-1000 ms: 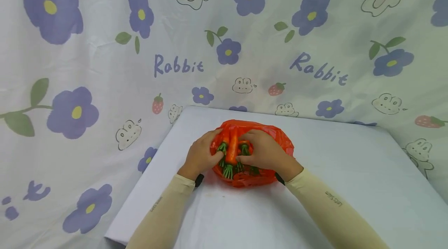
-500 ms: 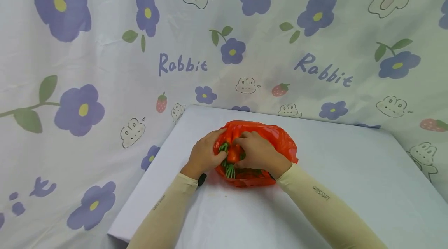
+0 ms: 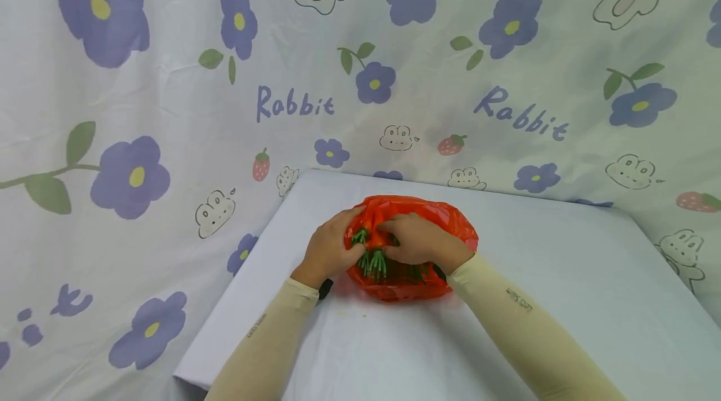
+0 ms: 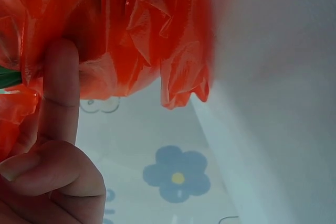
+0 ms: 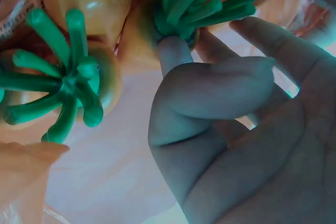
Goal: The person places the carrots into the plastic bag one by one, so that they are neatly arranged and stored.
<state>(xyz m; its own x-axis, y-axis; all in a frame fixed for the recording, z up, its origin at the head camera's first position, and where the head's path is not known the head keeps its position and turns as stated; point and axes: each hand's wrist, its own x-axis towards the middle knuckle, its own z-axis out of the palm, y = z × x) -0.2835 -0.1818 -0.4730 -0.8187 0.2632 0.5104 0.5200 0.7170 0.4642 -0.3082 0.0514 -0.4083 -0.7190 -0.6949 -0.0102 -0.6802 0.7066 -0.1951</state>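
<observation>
A red plastic bag (image 3: 402, 291) lies with its mouth toward me, several orange carrots (image 3: 378, 241) with green stalk tops (image 3: 378, 266) inside it. My left hand (image 3: 332, 248) holds the bag's left rim, thumb inside the mouth; in the left wrist view, one finger (image 4: 62, 87) lies along the red film. My right hand (image 3: 419, 239) reaches into the bag over the carrots. In the right wrist view, loosely bent fingers (image 5: 176, 53) touch the crown of one carrot (image 5: 137, 38), while a second carrot (image 5: 71, 85) lies beside the thumb. The bag's far inside is partly hidden by the right hand.
The bag sits on a white table (image 3: 552, 263) whose left edge and back edge show. Behind stands a white curtain (image 3: 315, 63) printed with purple flowers and rabbits. Small specks lie on the table in front of the bag.
The right hand first took a carrot at the left of the bag and shifted it; now it has moved slightly right, off that carrot. The left hand stays at the bag's rim.
</observation>
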